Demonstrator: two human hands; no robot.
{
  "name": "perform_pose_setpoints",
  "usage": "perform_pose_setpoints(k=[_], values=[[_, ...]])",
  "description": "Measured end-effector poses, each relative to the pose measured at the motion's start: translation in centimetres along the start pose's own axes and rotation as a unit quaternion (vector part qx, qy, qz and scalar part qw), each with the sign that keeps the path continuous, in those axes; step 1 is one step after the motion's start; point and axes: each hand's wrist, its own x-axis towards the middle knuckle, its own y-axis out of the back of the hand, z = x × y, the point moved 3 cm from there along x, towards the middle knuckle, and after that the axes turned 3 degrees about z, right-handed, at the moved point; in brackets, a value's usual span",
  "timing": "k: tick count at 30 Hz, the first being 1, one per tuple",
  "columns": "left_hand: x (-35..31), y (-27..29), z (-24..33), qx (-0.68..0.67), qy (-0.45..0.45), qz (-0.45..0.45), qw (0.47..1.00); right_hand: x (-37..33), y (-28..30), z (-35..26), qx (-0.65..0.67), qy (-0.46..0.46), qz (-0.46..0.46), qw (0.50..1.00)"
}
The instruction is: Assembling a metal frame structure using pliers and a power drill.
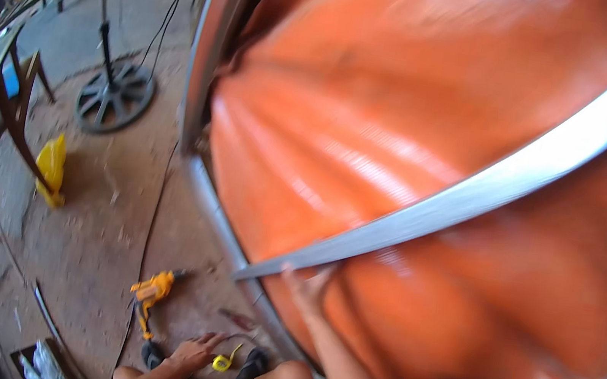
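A long, flat silver metal strip [431, 210] runs slantwise across a big orange tarp-like sheet [381, 123]. Near the strip's lower left end my right hand [307, 290] grips its lower edge, thumb on the front face; the other fingers are partly hidden and blurred. That end meets the grey metal frame [220, 209] that borders the sheet. My left hand [196, 353] is low over the floor with its fingers stretched out, holding nothing that I can see. Just right of it lies a small yellow tape measure [222, 364] with a short length of tape out.
On the concrete floor lies a yellow power drill [152, 289], with a dark cable running past it. Farther left are a yellow bag [52, 166], a dark chair [3, 112] and a round black stand base [115, 97]. A box with clear plastic [44, 365] sits at lower left.
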Motion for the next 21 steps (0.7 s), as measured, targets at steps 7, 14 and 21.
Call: perform_pose_setpoints(k=[7, 14, 21], values=[[-5.2, -1.5, 6.4, -0.095, 0.192, -0.018, 0.977, -1.1, 12.2, -16.4, -0.108, 0.051, -0.02, 0.993], [-1.5, 19.4, 28.2, -0.287, -0.022, 0.144, 0.947, 9.2, 25.0, -44.5, 0.009, 0.274, 0.215, 0.937], [4.6, 39.9, 44.6, -0.263, -0.253, 0.464, 0.807, 19.4, 28.9, -60.1, 0.158, 0.246, 0.213, 0.932]])
